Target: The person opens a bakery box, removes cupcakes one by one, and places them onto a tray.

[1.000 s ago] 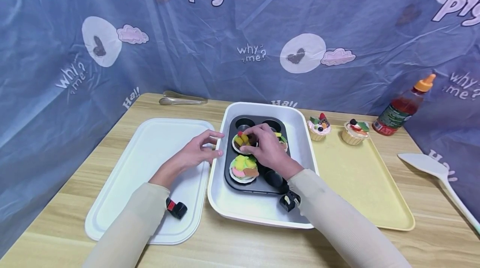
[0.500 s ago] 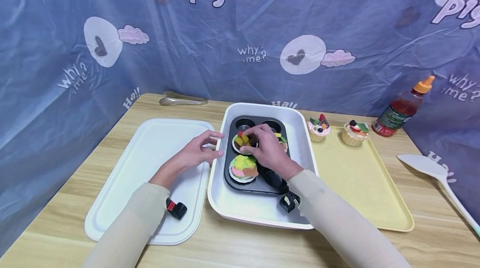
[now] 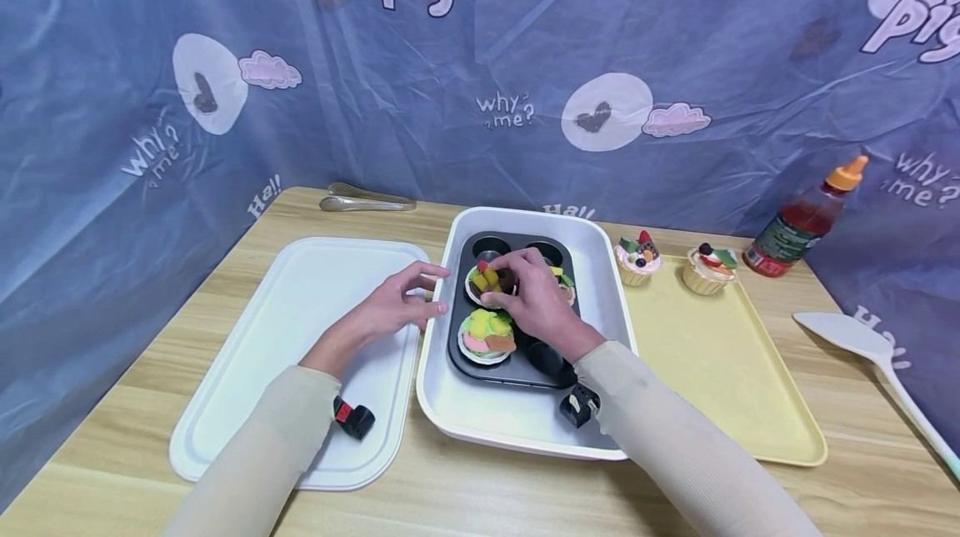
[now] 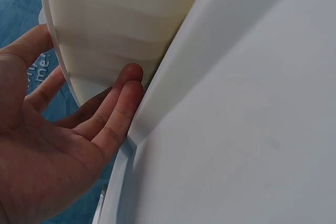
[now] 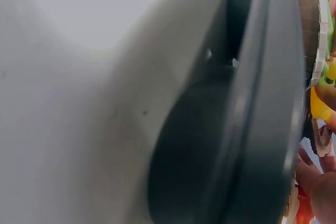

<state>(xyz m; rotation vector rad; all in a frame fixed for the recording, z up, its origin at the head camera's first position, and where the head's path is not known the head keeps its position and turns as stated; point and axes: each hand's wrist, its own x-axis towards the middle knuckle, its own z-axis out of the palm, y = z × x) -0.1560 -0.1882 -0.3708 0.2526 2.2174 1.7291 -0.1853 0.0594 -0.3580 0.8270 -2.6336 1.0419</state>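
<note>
A black muffin tin point(image 3: 501, 377) lies inside a deep white tray point(image 3: 517, 420). My right hand point(image 3: 542, 295) pinches a fruit-topped cupcake point(image 3: 483, 282) in the tin's middle left cup, thumb in front and fingers behind. Nearer me sits a cupcake with yellow and pink topping point(image 3: 486, 337); another cupcake point(image 3: 564, 282) is partly hidden behind my right hand. My left hand point(image 3: 386, 303), fingers loosely bent, touches the deep tray's left side. Up close in the left wrist view, its fingertips point(image 4: 131, 85) meet the outer wall point(image 4: 126, 19). The right wrist view mostly catches the tin's underside point(image 5: 194, 145).
A flat white tray point(image 3: 322, 287) lies to the left, with metal tongs point(image 3: 367, 200) behind it. Two cupcakes, one pink point(image 3: 637, 258) and one cream point(image 3: 708, 268), stand by the yellow tray's point(image 3: 720, 370) far edge. A sauce bottle point(image 3: 802, 224) and a white spoon point(image 3: 855, 330) are at right.
</note>
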